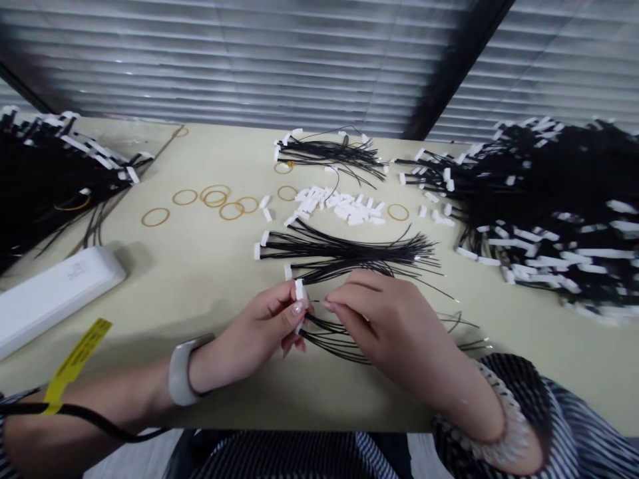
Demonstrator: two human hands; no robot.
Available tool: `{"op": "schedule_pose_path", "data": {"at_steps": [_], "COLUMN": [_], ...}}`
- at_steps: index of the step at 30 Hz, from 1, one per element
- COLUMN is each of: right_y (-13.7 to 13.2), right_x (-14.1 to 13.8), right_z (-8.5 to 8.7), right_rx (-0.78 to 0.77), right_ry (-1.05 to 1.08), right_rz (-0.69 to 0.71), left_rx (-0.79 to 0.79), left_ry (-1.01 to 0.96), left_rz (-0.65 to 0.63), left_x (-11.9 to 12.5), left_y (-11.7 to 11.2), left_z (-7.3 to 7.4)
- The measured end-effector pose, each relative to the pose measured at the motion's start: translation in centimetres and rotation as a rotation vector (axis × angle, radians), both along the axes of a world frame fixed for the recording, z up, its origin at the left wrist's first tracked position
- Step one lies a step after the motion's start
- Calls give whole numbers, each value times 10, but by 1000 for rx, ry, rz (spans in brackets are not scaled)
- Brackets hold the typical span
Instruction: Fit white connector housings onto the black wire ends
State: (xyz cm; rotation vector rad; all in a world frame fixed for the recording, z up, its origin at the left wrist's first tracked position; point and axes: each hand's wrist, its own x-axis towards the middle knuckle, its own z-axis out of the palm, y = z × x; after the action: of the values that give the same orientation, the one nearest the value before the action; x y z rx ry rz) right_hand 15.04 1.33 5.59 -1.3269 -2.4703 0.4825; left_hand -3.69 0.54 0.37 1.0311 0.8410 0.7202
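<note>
My left hand (259, 329) pinches a small white connector (299, 290) between thumb and fingers, just above the table's near edge. My right hand (387, 319) is closed right beside it, fingertips pinching thin black wires (334, 336) that run toward the connector. Just beyond my hands lies a bundle of black wires with white connectors (344, 251). A heap of loose white connectors (339, 205) sits further back at the centre.
Large piles of black wire harnesses lie at the right (549, 206) and far left (44, 173). Several rubber bands (214, 196) are scattered left of centre. A white power strip (50, 293) and a yellow tag (74, 362) lie at the left. Another small bundle (329, 153) lies at the back.
</note>
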Motion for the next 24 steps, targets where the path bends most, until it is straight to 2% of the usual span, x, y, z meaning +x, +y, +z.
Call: {"op": "schedule_pose_path", "data": {"at_steps": [11, 17, 24], "right_y": [-1, -1, 0], "right_x": [-1, -6, -12], "right_z": [0, -5, -12], "right_rx": [6, 93, 104], "right_ry": [-39, -57, -74], "right_rz": [20, 59, 52], "left_rx": [61, 119, 112], "left_ry": [78, 145, 131], "left_rz": [-12, -8, -15], "left_x": [1, 3, 2], "left_y": [-2, -2, -2], "left_z": [1, 7, 7]}}
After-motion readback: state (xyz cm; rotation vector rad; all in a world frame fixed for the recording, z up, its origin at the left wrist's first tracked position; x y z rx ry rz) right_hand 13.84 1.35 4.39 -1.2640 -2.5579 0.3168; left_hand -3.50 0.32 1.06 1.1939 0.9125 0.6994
